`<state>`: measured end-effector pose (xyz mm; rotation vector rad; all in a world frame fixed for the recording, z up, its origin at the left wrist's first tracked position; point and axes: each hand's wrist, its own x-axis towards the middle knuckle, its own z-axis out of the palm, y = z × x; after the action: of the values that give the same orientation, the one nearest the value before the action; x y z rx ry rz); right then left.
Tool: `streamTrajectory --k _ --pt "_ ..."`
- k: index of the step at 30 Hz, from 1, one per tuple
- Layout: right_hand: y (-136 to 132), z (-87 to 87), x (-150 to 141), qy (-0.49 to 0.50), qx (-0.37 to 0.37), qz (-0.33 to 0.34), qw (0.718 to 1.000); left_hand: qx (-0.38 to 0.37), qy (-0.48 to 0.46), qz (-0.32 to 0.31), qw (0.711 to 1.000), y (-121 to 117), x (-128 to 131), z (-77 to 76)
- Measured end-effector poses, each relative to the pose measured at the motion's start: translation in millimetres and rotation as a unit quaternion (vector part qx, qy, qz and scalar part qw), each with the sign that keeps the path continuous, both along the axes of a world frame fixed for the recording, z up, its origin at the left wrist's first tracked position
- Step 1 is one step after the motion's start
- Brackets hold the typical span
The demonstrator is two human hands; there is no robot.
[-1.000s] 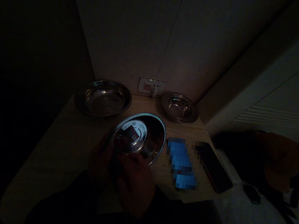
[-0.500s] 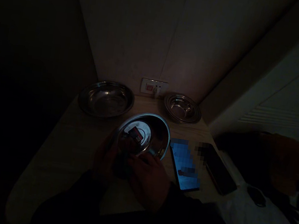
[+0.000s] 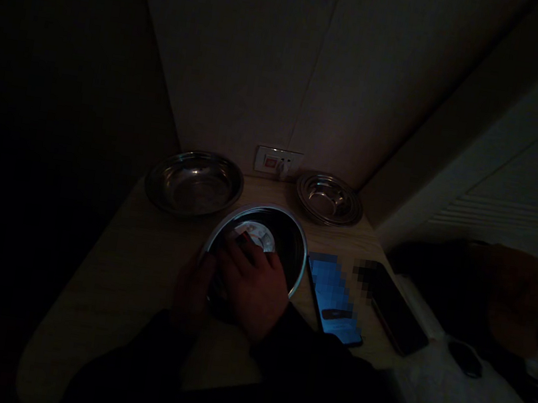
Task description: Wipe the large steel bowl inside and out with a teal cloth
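Observation:
In the dim light a shiny steel bowl (image 3: 303, 250) stands tilted toward me at the front of the table. My left hand (image 3: 193, 288) is closed on its left rim. My right hand (image 3: 255, 290) reaches over the near rim into the bowl, its bent fingers against the inside near the bottom. Whatever lies beneath these fingers is hidden. They cover most of the bowl's round base (image 3: 261, 233), including the spot where a dark label lies.
A wide steel dish (image 3: 193, 187) and several stacked smaller steel bowls (image 3: 328, 200) stand by the wall below a socket (image 3: 277, 162). Right of the bowl lie a lit phone (image 3: 332, 302) and a dark phone (image 3: 397, 311). A black oval object (image 3: 464, 359) rests on pale cloth.
My right hand has moved from the near rim up and left into the bowl, now covering the label. A dark bluish thing seen between my hands is now mostly hidden. My left hand stays put.

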<state>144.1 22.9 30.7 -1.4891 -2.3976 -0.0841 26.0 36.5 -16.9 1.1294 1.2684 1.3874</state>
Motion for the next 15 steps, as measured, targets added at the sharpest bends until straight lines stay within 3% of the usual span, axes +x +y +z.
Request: streamTrajectory --k 5,9,15 --pt "9.6 7.3 -2.8 -0.017 -0.015 -0.050 0.999 0.020 0.011 -0.019 1.000 -0.9 -0.1 1.0" --pt "2.9 7.6 2.4 -0.035 -0.025 0.032 0.999 0.008 0.010 0.001 1.000 -0.2 0.0 0.7" --pt "-12.3 10.3 25.3 -0.073 -0.101 0.116 0.985 -0.002 -0.034 -0.010 0.999 0.8 1.1 9.1"
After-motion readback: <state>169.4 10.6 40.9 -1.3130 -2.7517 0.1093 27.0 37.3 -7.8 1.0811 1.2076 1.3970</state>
